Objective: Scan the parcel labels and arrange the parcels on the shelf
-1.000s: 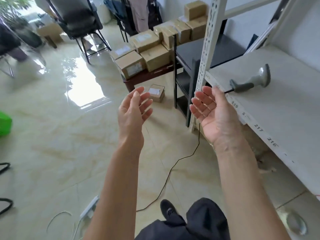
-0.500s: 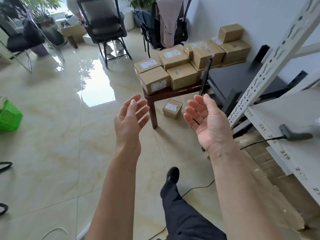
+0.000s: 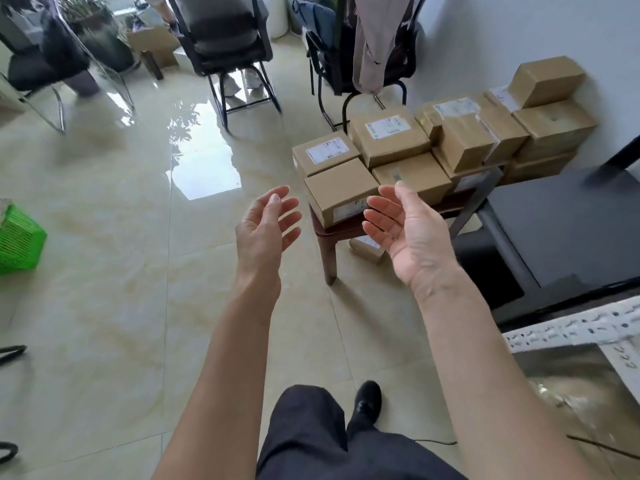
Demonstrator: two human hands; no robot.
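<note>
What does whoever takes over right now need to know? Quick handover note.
Left hand: open, holding nothing.
Right hand: open, holding nothing, raised in front of the parcels.
Parcels: piled on the low wooden table ahead; one small parcel on the floor beneath it.
Shelf: only a corner shows, lower right; no scanner in view.
Done: cannot tell from here.
Left: pick up a parcel, scan its label, shelve it, repeat.
</note>
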